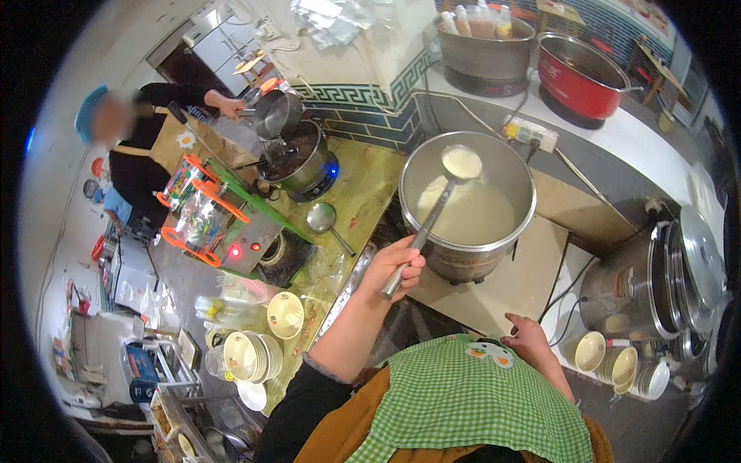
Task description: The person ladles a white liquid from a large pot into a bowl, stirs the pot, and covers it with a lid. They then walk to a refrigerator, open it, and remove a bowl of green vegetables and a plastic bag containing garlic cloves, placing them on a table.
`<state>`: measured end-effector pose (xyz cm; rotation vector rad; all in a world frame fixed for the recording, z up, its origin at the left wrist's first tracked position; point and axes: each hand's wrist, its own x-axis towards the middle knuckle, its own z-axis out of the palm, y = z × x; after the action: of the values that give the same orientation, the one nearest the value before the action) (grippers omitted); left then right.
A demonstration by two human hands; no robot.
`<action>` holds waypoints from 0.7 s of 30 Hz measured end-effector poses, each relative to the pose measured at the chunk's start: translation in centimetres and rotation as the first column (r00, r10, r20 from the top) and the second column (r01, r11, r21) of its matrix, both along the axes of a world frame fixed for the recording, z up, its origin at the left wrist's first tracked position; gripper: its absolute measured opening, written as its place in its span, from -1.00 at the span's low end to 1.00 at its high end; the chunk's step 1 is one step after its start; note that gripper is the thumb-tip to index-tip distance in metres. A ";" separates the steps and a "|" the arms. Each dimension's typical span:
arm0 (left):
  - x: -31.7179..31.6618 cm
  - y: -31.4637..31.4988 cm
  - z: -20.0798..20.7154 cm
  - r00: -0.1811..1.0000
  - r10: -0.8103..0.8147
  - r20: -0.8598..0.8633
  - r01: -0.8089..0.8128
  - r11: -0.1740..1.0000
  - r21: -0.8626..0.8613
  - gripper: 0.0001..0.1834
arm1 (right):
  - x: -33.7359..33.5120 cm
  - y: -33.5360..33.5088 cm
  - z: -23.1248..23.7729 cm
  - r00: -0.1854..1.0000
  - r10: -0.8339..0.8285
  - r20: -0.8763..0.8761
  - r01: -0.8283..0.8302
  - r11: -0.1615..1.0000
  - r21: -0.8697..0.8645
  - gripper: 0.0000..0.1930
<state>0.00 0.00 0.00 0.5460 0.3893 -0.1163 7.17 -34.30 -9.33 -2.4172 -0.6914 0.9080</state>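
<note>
My left hand (395, 268) is wrapped round the handle of a metal ladle (437, 208). The ladle's bowl, full of a pale creamy liquid, is over a big round steel pot (468, 249). More of the same liquid (480, 214) fills the lower part of that pot, and some clings to its inner wall. Close to the front of my green checked apron, my right hand (531, 337) is held low with nothing visible in it. Its fingers are loosely bent and partly apart, short of the pot.
Left, a co-worker's hand (225, 105) tips a saucepan (278, 113) over a dark-filled pot (297, 163). A green-framed machine (248, 228), another ladle (322, 218) and stacked bowls (248, 356) occupy the yellow counter. Right are a lidded steel pot (627, 289), bowls (590, 351) and a red pot (577, 81).
</note>
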 end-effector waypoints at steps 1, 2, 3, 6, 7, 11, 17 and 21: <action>-0.5 0.1 0.6 0.999 0.010 0.042 -0.010 1.000 -0.002 -0.42 | -0.3 0.2 0.2 1.000 -0.006 0.004 0.005 1.000 0.012 -0.33; -1.0 0.1 1.3 0.998 0.028 0.052 -0.032 0.997 0.072 -0.45 | -0.6 0.3 0.4 1.000 -0.015 0.009 0.015 1.000 0.024 -0.33; -1.4 0.2 2.0 0.996 0.013 0.090 -0.020 0.997 0.077 -0.46 | -0.9 0.4 0.5 1.000 -0.021 0.017 0.021 0.999 0.032 -0.34; -2.6 0.2 3.6 0.993 0.037 0.111 -0.049 0.993 0.104 -0.44 | -1.6 0.5 0.8 0.999 -0.044 0.032 0.042 0.997 0.061 -0.38; -3.0 0.3 4.1 0.991 0.046 0.123 -0.057 0.994 0.093 -0.43 | -1.9 0.6 0.8 0.998 -0.048 0.030 0.045 0.996 0.078 -0.38; -4.1 0.5 5.8 0.986 0.051 0.157 -0.079 0.980 0.182 -0.40 | -2.4 0.9 1.3 0.996 -0.054 0.067 0.049 0.995 0.082 -0.40; -4.9 0.9 7.8 0.980 0.027 0.199 -0.077 0.966 0.247 -0.32 | -3.6 0.9 1.9 0.989 -0.094 0.113 0.086 0.993 0.076 -0.41; -5.1 0.9 9.2 0.975 0.027 0.221 -0.089 0.957 0.276 -0.31 | -3.7 0.8 1.7 0.990 -0.084 0.111 0.076 0.994 0.075 -0.42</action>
<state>-5.10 0.92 9.21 0.8225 0.2101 0.0579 3.43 -33.46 -7.58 -2.4295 -0.6514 0.7060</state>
